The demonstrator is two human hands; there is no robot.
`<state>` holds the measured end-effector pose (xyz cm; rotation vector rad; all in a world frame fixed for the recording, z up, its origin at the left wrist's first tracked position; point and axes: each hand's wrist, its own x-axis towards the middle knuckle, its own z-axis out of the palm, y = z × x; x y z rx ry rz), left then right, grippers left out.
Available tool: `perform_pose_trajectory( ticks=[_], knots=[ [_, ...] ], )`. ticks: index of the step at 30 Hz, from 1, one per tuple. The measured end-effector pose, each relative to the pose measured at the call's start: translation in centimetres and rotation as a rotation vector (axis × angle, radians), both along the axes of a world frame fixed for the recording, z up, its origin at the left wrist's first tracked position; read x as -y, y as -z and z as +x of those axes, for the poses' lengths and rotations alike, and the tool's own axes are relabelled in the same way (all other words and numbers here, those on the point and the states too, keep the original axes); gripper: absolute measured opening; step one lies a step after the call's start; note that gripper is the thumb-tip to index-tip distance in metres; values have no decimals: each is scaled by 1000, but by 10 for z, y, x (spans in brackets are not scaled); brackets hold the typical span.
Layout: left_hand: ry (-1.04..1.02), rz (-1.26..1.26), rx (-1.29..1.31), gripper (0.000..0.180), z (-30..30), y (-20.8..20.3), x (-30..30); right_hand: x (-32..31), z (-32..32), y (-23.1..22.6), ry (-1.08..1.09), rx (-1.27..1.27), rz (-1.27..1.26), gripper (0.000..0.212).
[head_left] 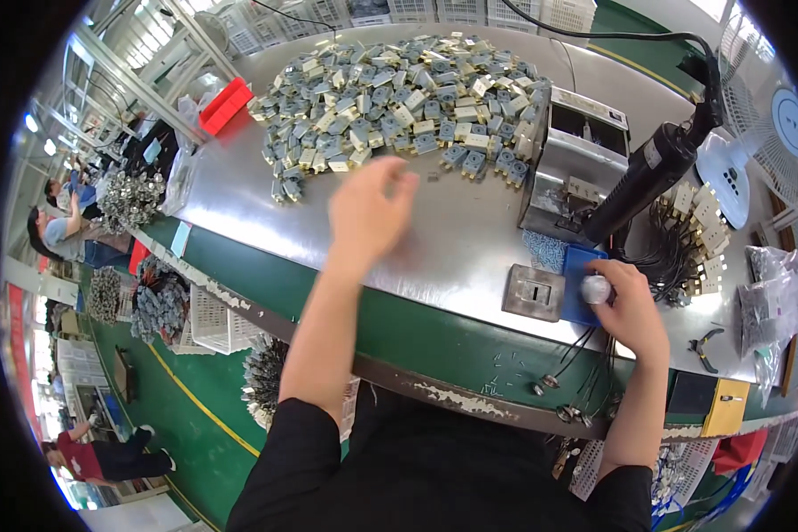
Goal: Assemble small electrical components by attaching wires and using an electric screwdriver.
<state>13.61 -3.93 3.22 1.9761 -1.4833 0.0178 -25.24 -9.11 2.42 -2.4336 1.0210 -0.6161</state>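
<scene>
My left hand (370, 211) is slightly blurred over the steel tabletop, at the near edge of a large heap of small grey and cream block-shaped parts (399, 97). Its thumb and forefinger are curved and apart, with nothing visible between them. At the right, my right hand (631, 306) has its fingers closed around a round silvery-white piece (596, 289), above a shallow blue tray (578, 306). Just left of the tray lies a square metal block (534, 293) with a slot in its middle. Small blue pieces (545, 249) are scattered behind the block.
A black cylindrical power tool (645, 180) leans beside a steel box (574, 164). Wired cream parts (696, 230), pliers (706, 349) and plastic bags (771, 301) lie at the right. Loose screws (505, 372) and cable ends (548, 382) sit on the green front strip. A red bin (226, 106) stands at the left.
</scene>
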Motion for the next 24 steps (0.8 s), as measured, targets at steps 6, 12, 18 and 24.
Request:
perform_pose_trajectory(
  ticks=[6,12,18,24],
  knots=[
    [-488,390,533,81,186,69,-47,5,-2,-9,-78,37,152,36],
    [-375,490,568,62,165,70,-76,14,-9,-8,-39,-6,226,29],
    [-175,134,481,54,198,83,-61,18,-12,4,-84,33,202,25],
    [-176,181,436,40,167,79,-58,6,-12,1,-92,-89,213,21]
  ],
)
